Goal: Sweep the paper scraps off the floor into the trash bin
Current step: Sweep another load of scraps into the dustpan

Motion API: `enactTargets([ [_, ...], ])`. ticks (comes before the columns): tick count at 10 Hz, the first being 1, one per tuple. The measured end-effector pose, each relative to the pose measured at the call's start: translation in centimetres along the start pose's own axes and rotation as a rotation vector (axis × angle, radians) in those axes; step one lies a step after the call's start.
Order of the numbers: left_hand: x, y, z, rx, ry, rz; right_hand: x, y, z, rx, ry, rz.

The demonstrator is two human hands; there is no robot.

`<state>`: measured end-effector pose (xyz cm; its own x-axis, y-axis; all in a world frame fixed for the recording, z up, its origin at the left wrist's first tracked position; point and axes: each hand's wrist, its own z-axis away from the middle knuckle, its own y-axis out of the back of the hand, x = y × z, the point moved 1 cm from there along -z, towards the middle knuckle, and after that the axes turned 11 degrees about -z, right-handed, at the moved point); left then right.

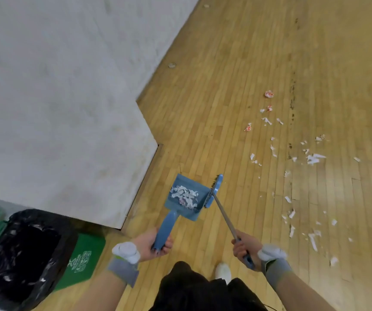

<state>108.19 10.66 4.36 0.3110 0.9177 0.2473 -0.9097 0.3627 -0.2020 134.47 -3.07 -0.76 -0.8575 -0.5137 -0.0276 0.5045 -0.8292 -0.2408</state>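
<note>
Paper scraps (184,195) sit in a white heap inside the blue dustpan (176,207). Many more are scattered across the wooden floor (225,86) to the right of the dustpan, some with red print. The left hand (152,243) has its fingers wrapped round the dustpan's handle and holds the tray roughly level, probably so the load does not slide out. I cannot tell whether the tray touches the boards. The right hand (245,248) is clamped on the grip of the long-handled brush (214,190). The brush head rests against the dustpan's open right edge, apparently as a gate to keep the heap in. The trash bin (19,215), lined with a black bag, stands open to the dustpan's lower left, near the left forearm, so the load looks ready to be carried over and tipped in. Only part of the litter has been collected, and the spread on the right will probably need several more passes.
</note>
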Motion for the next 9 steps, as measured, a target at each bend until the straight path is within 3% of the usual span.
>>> enactTargets([
  [2,-4.8,3.5,1.8,0.013,-0.055,-0.033,5.1,-1.3,-0.2,-0.019,-0.064,0.056],
  [5,-14.9,13.6,7.7,0.039,-0.143,-0.019,18.9,-4.3,-0.8,-0.028,-0.093,0.093],
  [7,-22.2,21.0,10.8,0.094,-0.163,0.034,29.3,-5.9,-0.1,-0.088,0.023,0.181],
  [9,-27.2,25.5,15.2,0.176,-0.197,0.018,36.2,-9.3,1.9,-0.015,-0.030,0.204],
])
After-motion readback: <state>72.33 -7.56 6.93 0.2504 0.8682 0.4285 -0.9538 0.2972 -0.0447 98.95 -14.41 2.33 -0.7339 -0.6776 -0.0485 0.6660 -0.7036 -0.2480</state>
